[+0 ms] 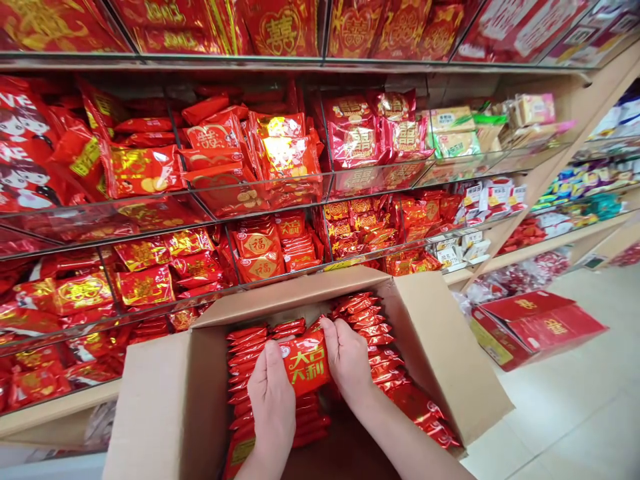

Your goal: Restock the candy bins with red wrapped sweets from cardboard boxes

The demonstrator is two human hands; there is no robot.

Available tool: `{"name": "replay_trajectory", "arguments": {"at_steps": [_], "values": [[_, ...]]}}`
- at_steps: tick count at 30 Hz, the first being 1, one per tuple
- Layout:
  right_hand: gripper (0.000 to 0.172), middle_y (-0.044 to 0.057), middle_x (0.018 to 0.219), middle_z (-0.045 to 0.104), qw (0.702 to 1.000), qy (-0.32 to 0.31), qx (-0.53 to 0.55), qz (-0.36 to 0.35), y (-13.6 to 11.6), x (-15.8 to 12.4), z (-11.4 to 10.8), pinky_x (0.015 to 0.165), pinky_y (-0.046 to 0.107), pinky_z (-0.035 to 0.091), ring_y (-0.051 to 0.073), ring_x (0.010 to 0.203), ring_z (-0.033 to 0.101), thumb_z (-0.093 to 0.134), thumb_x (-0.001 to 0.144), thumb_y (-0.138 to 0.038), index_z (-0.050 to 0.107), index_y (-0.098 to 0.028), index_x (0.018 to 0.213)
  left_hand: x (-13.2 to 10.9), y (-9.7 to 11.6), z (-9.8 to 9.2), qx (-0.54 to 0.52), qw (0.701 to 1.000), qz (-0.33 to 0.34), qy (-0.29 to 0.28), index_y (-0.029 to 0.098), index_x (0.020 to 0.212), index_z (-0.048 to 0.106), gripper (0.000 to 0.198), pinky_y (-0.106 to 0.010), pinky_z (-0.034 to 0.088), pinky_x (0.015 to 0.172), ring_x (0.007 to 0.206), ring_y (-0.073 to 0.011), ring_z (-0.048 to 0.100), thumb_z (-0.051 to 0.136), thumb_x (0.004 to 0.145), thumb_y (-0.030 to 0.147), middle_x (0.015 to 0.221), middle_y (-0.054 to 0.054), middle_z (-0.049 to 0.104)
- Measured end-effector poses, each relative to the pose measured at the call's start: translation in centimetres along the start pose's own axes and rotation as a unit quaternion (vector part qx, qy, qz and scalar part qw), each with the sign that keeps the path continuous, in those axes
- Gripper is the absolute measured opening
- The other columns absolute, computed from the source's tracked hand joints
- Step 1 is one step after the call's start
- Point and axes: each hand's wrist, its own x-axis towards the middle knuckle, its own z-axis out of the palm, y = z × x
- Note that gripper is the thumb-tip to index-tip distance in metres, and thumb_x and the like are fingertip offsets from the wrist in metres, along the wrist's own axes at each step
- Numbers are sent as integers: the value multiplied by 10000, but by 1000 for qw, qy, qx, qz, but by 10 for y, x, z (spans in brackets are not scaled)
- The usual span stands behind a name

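Between my two hands is a red snack packet (306,363) with gold characters on its front, held above the packed rows in an open cardboard box (400,313). My left hand (273,393) grips the packet's left end, thumb on top. At its right end, my right hand (347,357) has its fingers closed on it. Stacked red packets (245,360) fill the box's left side, and more red packets (373,327) stand along its right side. The fingertips under the packet are hidden.
Behind the box rise shelves with clear dividers (327,187), holding red and gold packets (145,167). White and green packets (455,130) sit further right. A red carton (543,327) rests on the tiled floor (575,407) at the right. The box flap (445,347) sticks out that way.
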Motion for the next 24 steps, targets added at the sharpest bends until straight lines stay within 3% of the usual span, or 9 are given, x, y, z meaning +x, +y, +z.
{"name": "replay_trajectory", "arguments": {"at_steps": [5,10,14,16,18,20,21,23,24], "values": [[396,-42,492,378,998,11,62,4,-17,3,-11,475,223,280,90,459,342,336,886,-432,336,-205,562,-4,26,10,-32,997,-59,-24,179,669,548,378,-223,460,528,536,-118,561,611,668,551,612,11,612],[423,-35,527,394,979,-24,173,108,-22,3,-14,489,226,320,100,504,382,330,873,-499,357,-202,572,-10,40,16,-56,991,-116,-27,186,720,563,387,-239,475,548,554,-134,595,620,649,562,632,2,628],[305,-27,627,451,954,-141,240,111,-20,1,-26,541,232,369,114,583,448,411,851,-473,484,-195,750,-5,30,6,-25,995,-95,-36,187,739,570,382,-237,467,546,566,-135,592,601,673,562,633,0,626],[252,-20,732,512,925,-228,289,98,-22,1,-36,597,232,410,119,658,502,512,812,-415,494,-212,961,-2,23,0,1,996,-75,-44,189,764,574,394,-240,459,539,562,-134,582,574,691,576,647,0,627],[313,-13,800,559,885,-311,329,108,-24,5,-45,634,241,439,122,700,544,593,759,-351,470,-223,1017,1,21,-6,32,996,-65,-59,185,792,582,407,-246,447,520,541,-135,566,545,713,582,643,-3,622],[280,-6,805,584,870,-351,330,109,-27,16,-53,631,249,451,123,693,562,629,721,-302,481,-207,940,7,28,-11,87,993,-24,-77,177,822,598,422,-249,423,481,502,-134,538,503,744,580,593,-1,596],[259,-4,796,588,880,-345,313,97,-28,25,-55,623,251,451,123,683,563,630,715,-287,484,-199,910,12,35,-15,128,988,22,-79,176,843,607,423,-250,411,468,493,-135,528,479,763,571,575,0,583],[236,2,795,590,925,-287,245,46,-30,48,-57,623,259,448,130,684,565,604,732,-274,488,-194,922,27,55,-24,230,957,164,-66,187,895,619,399,-257,411,488,536,-146,541,438,801,529,606,-10,593],[233,9,809,593,952,-239,193,13,-31,62,-56,634,271,447,139,696,568,580,751,-268,486,-194,950,37,66,-28,289,924,248,-46,196,900,625,362,-265,434,552,620,-159,572,442,808,494,689,-25,626]]}}
